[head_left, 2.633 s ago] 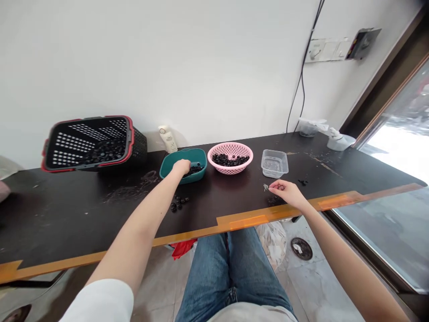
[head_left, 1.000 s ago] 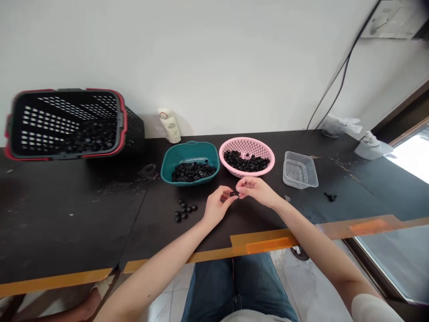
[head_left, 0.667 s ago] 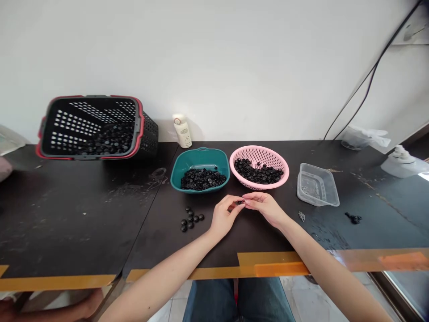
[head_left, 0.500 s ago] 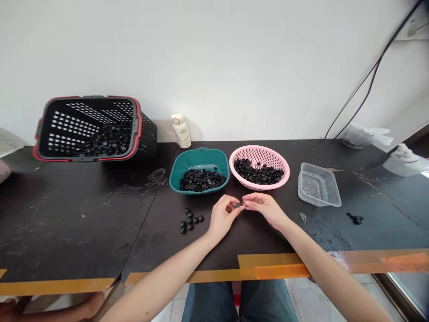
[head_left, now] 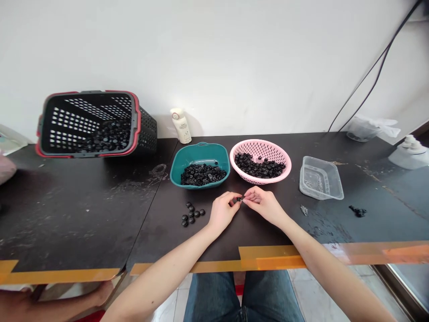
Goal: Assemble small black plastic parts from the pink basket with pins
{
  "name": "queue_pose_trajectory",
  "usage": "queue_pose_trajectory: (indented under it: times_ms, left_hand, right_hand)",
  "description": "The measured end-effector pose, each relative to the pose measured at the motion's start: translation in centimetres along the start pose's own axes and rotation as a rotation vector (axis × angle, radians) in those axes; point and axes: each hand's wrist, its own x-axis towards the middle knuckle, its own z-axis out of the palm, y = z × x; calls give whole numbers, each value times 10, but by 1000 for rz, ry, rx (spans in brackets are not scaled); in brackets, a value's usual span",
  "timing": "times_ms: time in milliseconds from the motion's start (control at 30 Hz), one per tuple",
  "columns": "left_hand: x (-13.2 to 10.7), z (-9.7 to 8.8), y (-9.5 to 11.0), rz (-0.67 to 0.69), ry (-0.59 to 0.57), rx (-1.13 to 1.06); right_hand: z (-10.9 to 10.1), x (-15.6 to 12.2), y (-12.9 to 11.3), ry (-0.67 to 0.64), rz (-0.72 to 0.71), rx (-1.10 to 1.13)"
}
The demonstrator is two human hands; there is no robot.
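My left hand [head_left: 221, 212] and my right hand [head_left: 263, 203] meet fingertip to fingertip over the black table [head_left: 83, 214], just in front of the two bowls. Between them they pinch a small black round part [head_left: 239, 199]. Behind the hands stand a teal bowl [head_left: 200, 166] and a pink perforated bowl [head_left: 260, 163], both holding several small black parts. A small cluster of black parts [head_left: 191, 215] lies on the table left of my left hand.
A black and red basket [head_left: 92, 125] with black parts sits tilted at the back left. A clear plastic tub [head_left: 321, 184], a few small metal pieces [head_left: 304, 209] and a black bit [head_left: 358, 210] lie to the right. A white bottle [head_left: 180, 125] stands by the wall.
My left hand left the teal bowl and my right hand left the metal pieces; both came together at the middle of the table. Over the last second they stay joined on the part.
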Motion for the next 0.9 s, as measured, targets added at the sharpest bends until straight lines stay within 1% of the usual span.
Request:
queue_pose_trajectory:
  times_ms: [167, 267, 400, 467, 567, 700, 800, 900]
  left_hand:
    - [-1, 1, -1, 35, -12, 33]
    - [-1, 0, -3, 87, -58, 42]
    - [-2, 1, -4, 151, -100, 34]
    - [-1, 1, -5, 139, -106, 26]
    - [1, 1, -6, 91, -106, -18]
    - [2, -1, -4, 36, -79, -89]
    - [0, -5, 0, 58, -44, -95]
    - [-1, -6, 1, 68, -71, -134]
  right_hand:
    - [-1, -2, -1, 13, -32, -63]
    - [-5, -4, -4, 22, -65, -124]
    - [-10, -6, -7, -55, -99, -218]
    - [-9, -6, -7, -78, -107, -240]
    - [-7, -5, -5, -34, -94, -246]
    - [-5, -3, -4, 26, -74, -132]
    - [-4, -3, -5, 22, -79, -98]
    - [1, -5, -5, -19, -103, -102]
